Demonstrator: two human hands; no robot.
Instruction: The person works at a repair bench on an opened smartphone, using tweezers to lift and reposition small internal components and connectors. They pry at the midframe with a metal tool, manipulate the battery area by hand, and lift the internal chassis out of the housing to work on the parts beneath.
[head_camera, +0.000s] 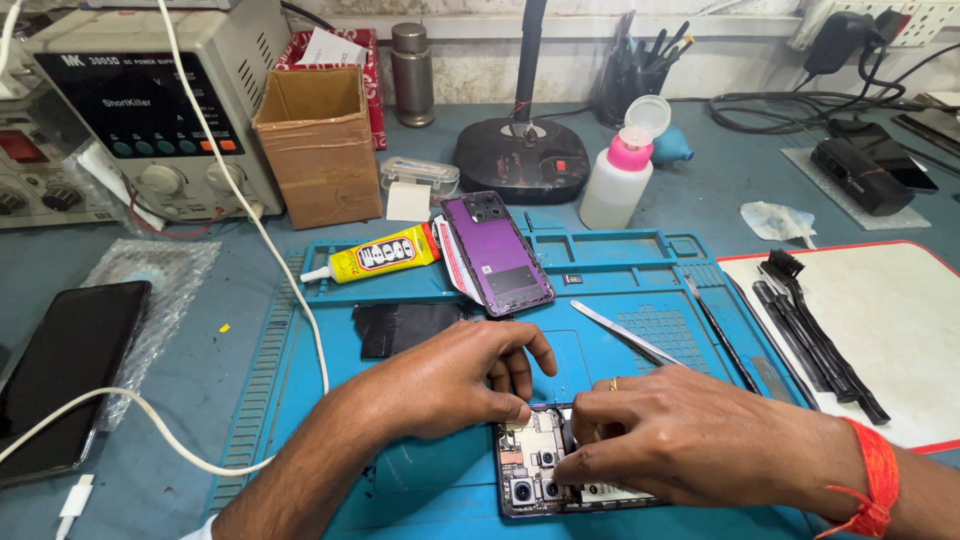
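Observation:
An opened smartphone (545, 470) with its back removed lies on the blue repair mat (600, 270), circuit boards and camera modules exposed. My left hand (450, 380) rests on its upper left edge, fingers curled and pressing on the phone. My right hand (690, 440) covers the phone's right part, fingertips pinched on something small over the board; what it pinches is hidden. The purple back cover (497, 253) lies further up the mat, beside a yellow glue tube (375, 257). Metal tweezers (625, 333) lie just beyond my right hand.
A cardboard box (320, 140), power supply (150, 110), white squeeze bottle with pink collar (620, 170) and lamp base (522, 155) stand at the back. Another dark phone (65, 375) lies left with a white cable (250, 230). Black brushes (815, 330) lie on a white board at right.

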